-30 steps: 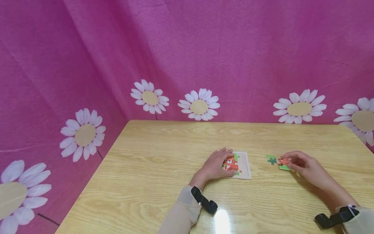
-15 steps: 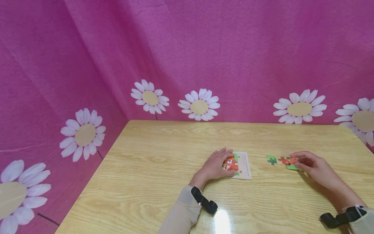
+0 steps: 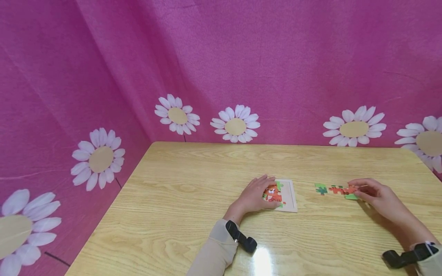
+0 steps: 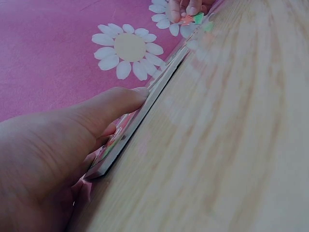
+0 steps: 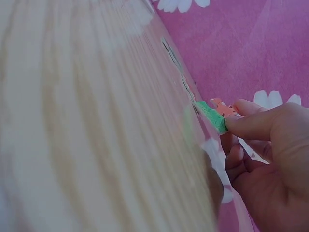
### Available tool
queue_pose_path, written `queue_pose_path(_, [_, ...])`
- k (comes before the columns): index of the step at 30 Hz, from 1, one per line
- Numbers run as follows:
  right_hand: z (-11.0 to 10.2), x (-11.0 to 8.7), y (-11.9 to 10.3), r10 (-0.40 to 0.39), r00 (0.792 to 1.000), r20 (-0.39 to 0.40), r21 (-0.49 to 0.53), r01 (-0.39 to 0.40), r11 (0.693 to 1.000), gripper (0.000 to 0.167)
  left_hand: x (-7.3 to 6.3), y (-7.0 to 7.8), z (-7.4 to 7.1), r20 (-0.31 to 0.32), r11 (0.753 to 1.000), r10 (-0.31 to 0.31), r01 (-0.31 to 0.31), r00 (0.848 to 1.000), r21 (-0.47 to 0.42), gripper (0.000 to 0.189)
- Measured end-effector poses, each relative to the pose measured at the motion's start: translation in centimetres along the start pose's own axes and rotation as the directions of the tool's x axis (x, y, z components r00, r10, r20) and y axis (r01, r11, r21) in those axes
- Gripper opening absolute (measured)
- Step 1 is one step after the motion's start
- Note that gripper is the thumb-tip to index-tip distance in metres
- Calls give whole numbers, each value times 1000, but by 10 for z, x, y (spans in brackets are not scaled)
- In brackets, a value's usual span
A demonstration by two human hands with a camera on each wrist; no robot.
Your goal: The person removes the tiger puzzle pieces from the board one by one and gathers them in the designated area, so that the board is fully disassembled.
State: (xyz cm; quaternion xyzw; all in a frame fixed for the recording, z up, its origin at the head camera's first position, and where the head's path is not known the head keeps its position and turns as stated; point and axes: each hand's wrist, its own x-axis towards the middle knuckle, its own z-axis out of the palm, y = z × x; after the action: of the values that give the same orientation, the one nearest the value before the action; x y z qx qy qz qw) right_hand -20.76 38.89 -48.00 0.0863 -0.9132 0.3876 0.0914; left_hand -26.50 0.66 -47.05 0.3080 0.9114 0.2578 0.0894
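1. A wooden table [image 3: 165, 184] spreads beneath both hands.
2. The left hand [image 3: 253, 196] grips a puzzle board [image 3: 289, 195], its bare side facing the right hand [image 3: 380, 201].
3. The right hand pinches a red-and-green piece [image 3: 351, 196], well apart from the board.
4. Between the hands, a green piece [image 3: 321, 189] and a red piece [image 3: 336, 190] line up, red nearer the right.

There are three loose puzzle pieces [image 3: 321, 189], one board [image 3: 289, 196], two wristbands [image 3: 233, 230] and six daisies [image 3: 235, 126].

Glossy wood-grain table [image 3: 165, 214], matt cloth backdrop [image 3: 283, 57], smooth puzzle board [image 3: 289, 194]
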Motion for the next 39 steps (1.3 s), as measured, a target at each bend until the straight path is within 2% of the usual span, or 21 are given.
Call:
queue_pose_path(20, [-9, 0, 11, 13, 1000, -21, -28, -13, 1000, 25, 1, -3, 2, -1, 1000, -4, 4, 1000, -8, 74])
queue_pose_path(30, [-8, 2, 12, -28, 999, -35, -28, 27, 999, 22, 2, -4, 2, -2, 1000, -11, 12, 1000, 4, 74])
queue_pose_path(34, [-7, 3, 13, -50, 998, -46, -62, 47, 997, 22, 2, -4, 2, -1, 1000, -10, 10, 1000, 5, 73])
queue_pose_path(39, [-5, 5, 14, -34, 999, -33, -111, 30, 993, 24, 1, -3, 2, 0, 1000, -2, 2, 1000, 16, 71])
